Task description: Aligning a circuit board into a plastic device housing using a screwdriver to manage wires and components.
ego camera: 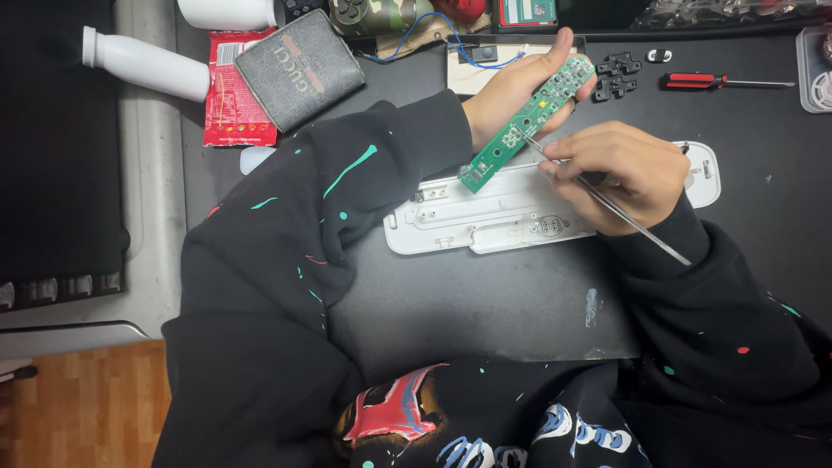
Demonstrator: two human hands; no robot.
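My left hand (511, 91) holds a long green circuit board (526, 121) tilted above the dark work mat. My right hand (620, 178) grips thin metal tweezers (607, 201), their tips touching the board near its middle. Under both hands lies a long white plastic shell (485, 212) of a remote-style device, open side up. Both arms wear black sleeves with paint splashes.
A red-handled screwdriver (719, 82) and small black plastic parts (617, 75) lie at the back right. At the back left are a grey wallet (299, 65), a red packet (232, 95) and a white bottle (147, 62). A clear tray (815, 69) is at the right edge.
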